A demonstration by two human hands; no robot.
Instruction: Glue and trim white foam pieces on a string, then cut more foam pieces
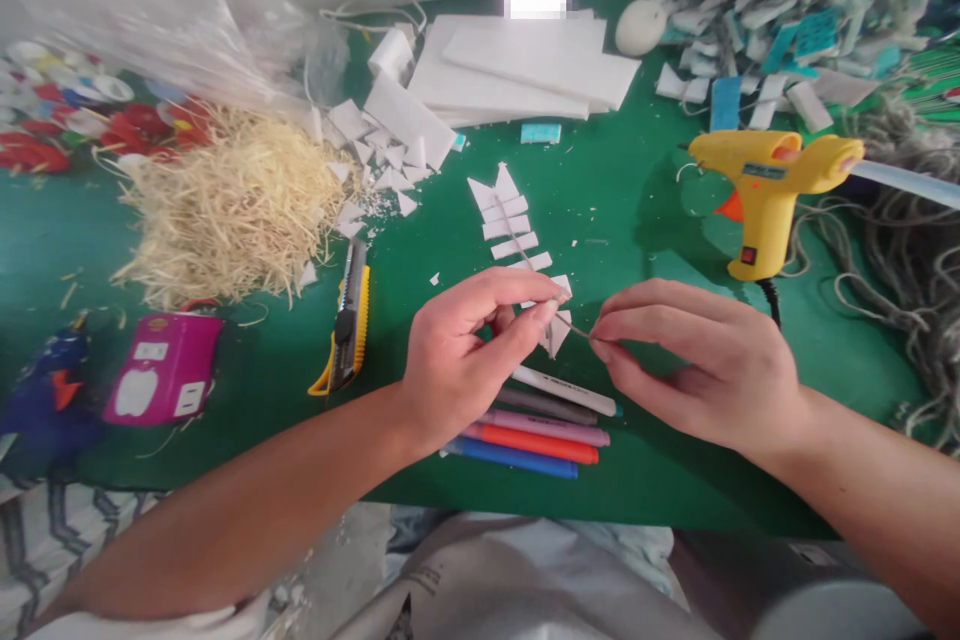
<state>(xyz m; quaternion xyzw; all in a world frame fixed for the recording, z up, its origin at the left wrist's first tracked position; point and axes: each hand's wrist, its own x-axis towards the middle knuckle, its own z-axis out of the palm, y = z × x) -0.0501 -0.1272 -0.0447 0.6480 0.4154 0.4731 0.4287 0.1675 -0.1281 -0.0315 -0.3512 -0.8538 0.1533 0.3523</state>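
Observation:
Several white foam pieces [514, 245] lie in a fishbone-like row on the green table, with a thin grey cord [523, 250] running along their middle. Over the near end of the row, my left hand [480, 350] is closed, thumb and forefinger pinching the cord. My right hand [697, 355] pinches the cord's free end between thumb and fingertips, a short way to the right. A short stretch of cord spans the gap between both hands. Below them lie several markers, among them a white marker [566, 388], an orange marker [536, 442] and a blue marker [517, 458].
A yellow glue gun [772, 190] lies at the right beside tangled grey cord [900, 260]. Left of my hands are a yellow-black utility knife [349, 320], a pile of straw [232, 210] and a magenta box [161, 365]. White foam sheets [517, 65] are stacked at the back.

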